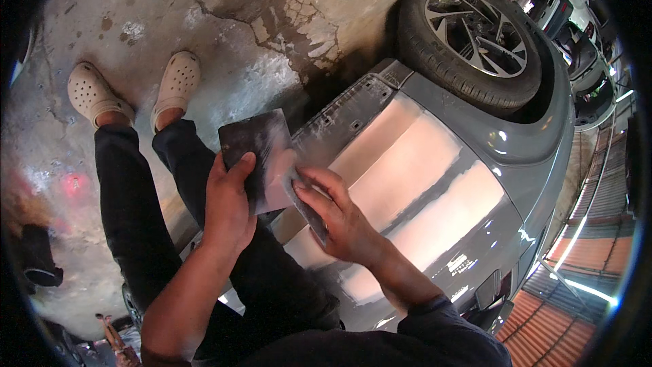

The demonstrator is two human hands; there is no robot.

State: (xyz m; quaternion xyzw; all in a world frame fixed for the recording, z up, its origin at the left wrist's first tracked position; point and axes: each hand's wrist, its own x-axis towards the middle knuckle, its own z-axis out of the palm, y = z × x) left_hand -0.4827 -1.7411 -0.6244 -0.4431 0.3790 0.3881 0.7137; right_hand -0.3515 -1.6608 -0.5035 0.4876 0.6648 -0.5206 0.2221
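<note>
My left hand [229, 194] grips a dark, flat rectangular plate [257, 141] by its edge, with the thumb on top. Pale pinkish putty [278, 180] is smeared over the plate's right part. Closed around a thin grey flat spreader [309, 212], my right hand [343, 221] holds it against or just beside the plate's right edge; I cannot tell whether they touch. Beyond both hands lies the grey side panel of a car [468, 143], with broad pinkish-beige filler patches [401, 156] on it.
A wheel [475, 44] with a spoked rim stands at the upper right. The car's lower sill [353, 105] is dusty and scuffed. My feet in beige clogs [95, 92] stand on cracked, stained concrete [224, 34]. At far right is a stripped vehicle body [591, 75].
</note>
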